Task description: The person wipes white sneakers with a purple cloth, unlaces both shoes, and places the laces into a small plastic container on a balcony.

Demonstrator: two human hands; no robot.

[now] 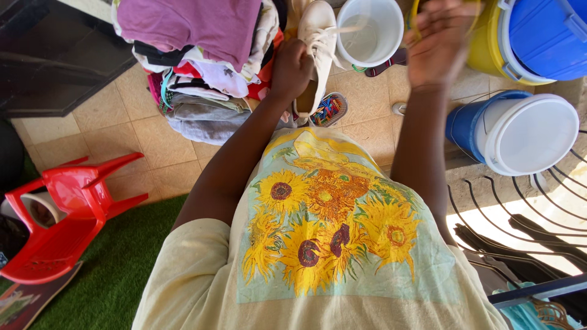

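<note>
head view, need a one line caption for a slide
Left hand grips a white sneaker beside a clothes pile; right hand is raised near a small white bucket.

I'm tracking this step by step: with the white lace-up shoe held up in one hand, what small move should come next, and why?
Probably bring the right hand over to the white lace-up shoe. The left hand grips the shoe by its side, laces dangling, above the white plastic bucket, while the right hand is raised apart from it, blurred.
</note>
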